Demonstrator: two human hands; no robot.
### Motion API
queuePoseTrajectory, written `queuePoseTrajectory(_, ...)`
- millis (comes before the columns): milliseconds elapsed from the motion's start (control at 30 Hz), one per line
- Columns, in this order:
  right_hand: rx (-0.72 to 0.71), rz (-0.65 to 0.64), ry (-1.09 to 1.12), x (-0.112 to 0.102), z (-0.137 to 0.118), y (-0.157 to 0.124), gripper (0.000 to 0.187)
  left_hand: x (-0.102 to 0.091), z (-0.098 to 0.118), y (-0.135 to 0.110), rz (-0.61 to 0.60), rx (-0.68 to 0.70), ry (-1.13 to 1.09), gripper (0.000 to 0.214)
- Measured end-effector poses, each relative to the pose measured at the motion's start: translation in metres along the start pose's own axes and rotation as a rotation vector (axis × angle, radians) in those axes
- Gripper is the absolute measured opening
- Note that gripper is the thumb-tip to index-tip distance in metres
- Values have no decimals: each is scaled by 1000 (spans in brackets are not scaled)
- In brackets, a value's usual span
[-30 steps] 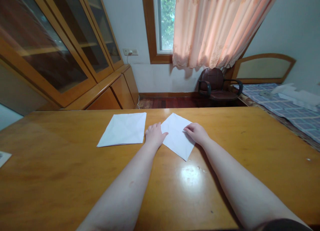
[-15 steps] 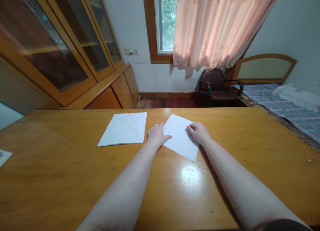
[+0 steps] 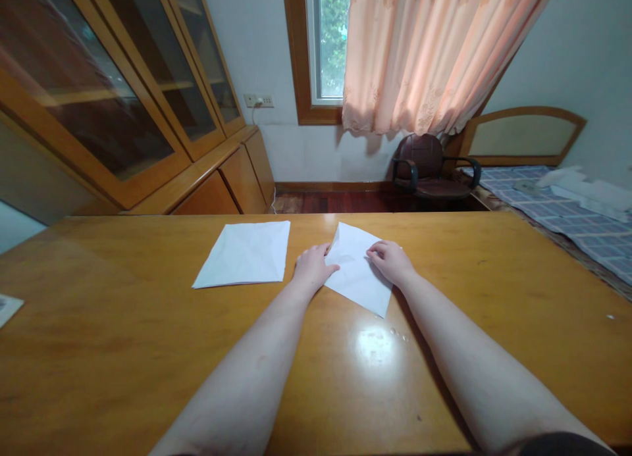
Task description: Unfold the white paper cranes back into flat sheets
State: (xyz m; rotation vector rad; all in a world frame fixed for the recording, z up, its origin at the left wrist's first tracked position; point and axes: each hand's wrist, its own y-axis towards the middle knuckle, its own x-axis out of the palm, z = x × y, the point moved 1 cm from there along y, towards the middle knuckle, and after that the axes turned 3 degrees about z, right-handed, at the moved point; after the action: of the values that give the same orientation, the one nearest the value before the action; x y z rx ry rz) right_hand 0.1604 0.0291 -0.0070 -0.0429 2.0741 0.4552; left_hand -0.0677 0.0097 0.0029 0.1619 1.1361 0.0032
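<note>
A white square sheet of paper [image 3: 356, 281] lies turned at an angle on the wooden table. My left hand [image 3: 312, 265] grips its left edge, the thumb on top and the fingers at the edge. That side of the sheet bows up slightly, with a faint shadow across the paper. On the right side, my right hand [image 3: 392, 261] is closed in a pinch at the paper, fingertips over its surface. To the left of my left hand, apart from it, lies more white square paper [image 3: 247, 253] with faint diagonal creases.
The wooden table [image 3: 123, 351] spans the foreground. At its far left edge is a partly cut-off printed paper [image 3: 7, 309]. Small clear drops or specks show near the sheet's lower corner. Beyond stand a glass-door cabinet [image 3: 182, 147], an armchair [image 3: 424, 166] and a bed [image 3: 567, 199].
The sheet's left part has lifted and bowed, and its lower corner has shifted up slightly. My left hand has moved a little right, my right hand a little left.
</note>
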Motion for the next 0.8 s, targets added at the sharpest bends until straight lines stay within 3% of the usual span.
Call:
queuePoseTrajectory(233,22,2,1,0,-1,-1,19,-3,4,-2,36,46,-222,40)
queuePoseTrajectory(600,117,27,-12,1,3,0,20,-6,-7,2,230,-94,-375,35)
queuePoseTrajectory(800,179,57,-41,-1,9,1,23,-12,-3,-1,254,71,-513,33)
